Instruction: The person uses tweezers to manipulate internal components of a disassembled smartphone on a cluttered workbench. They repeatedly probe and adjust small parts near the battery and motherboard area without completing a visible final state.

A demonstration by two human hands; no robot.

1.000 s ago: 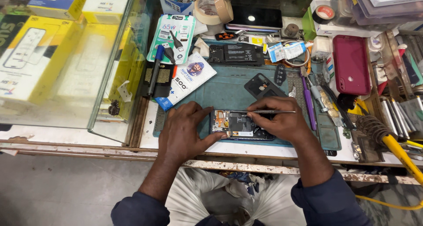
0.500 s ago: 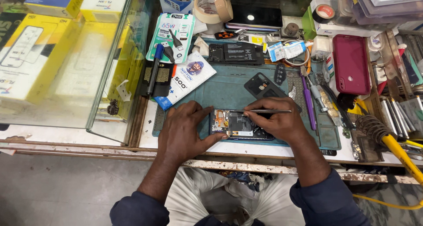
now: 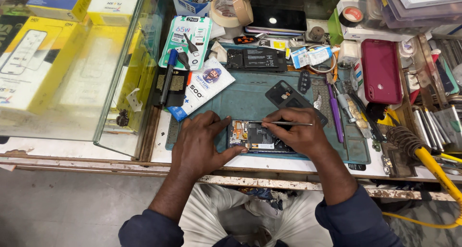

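Observation:
An opened phone with its circuit board and battery bare lies on a teal work mat near the bench's front edge. My left hand presses flat on the mat, thumb and forefinger bracing the phone's left end. My right hand rests over the phone's right end and grips thin metal tweezers, held level with the tips pointing left onto the board. A black phone back cover lies just behind my right hand.
A glass showcase with yellow boxes stands at the left. Behind the mat lie a charger pack, a tape roll, a black phone and a battery. A red phone case, tools and a yellow cable crowd the right.
Both hands stay on the phone; the tweezers in my right hand have shifted only slightly over the board.

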